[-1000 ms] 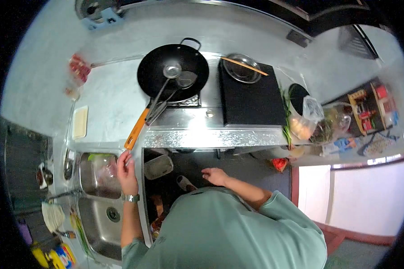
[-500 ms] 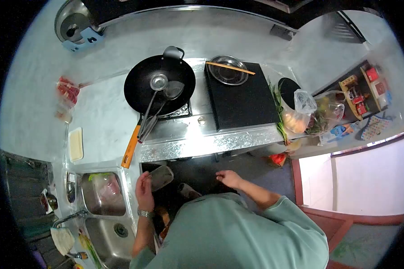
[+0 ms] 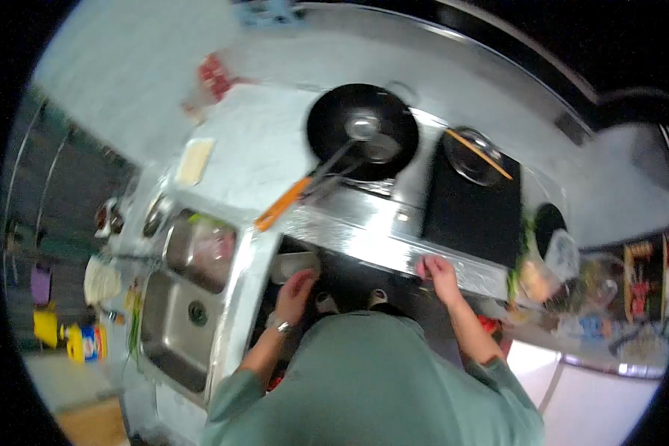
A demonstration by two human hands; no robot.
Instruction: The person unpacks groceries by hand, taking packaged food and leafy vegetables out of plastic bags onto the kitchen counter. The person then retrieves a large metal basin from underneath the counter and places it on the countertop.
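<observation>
At the left side of the floor gap, my left hand (image 3: 297,291) is closed on the edge of a translucent rectangular container (image 3: 292,264); blur hides the exact grip. A watch is on that wrist. My right hand (image 3: 436,273) is over the front edge of the metal stove counter (image 3: 394,249), fingers loosely bent and apart, with nothing visible in it. Beyond the hands sits a black wok (image 3: 334,111) with an orange handle (image 3: 284,203). A ladle (image 3: 362,128) and a spatula (image 3: 380,148) lie in it.
To the left is a double sink (image 3: 180,338) with a bagged item (image 3: 214,245) in one basin. A pale tray (image 3: 195,162) lies on the counter. Right of the wok, a black board (image 3: 468,215) bears a glass bowl (image 3: 471,165) with chopsticks (image 3: 480,154) across it. Bags stand farther right.
The view has swung, shifting the counter and wok rightward in the picture. My left hand and the container have moved along the counter side; my right hand has come up to the counter's front edge.
</observation>
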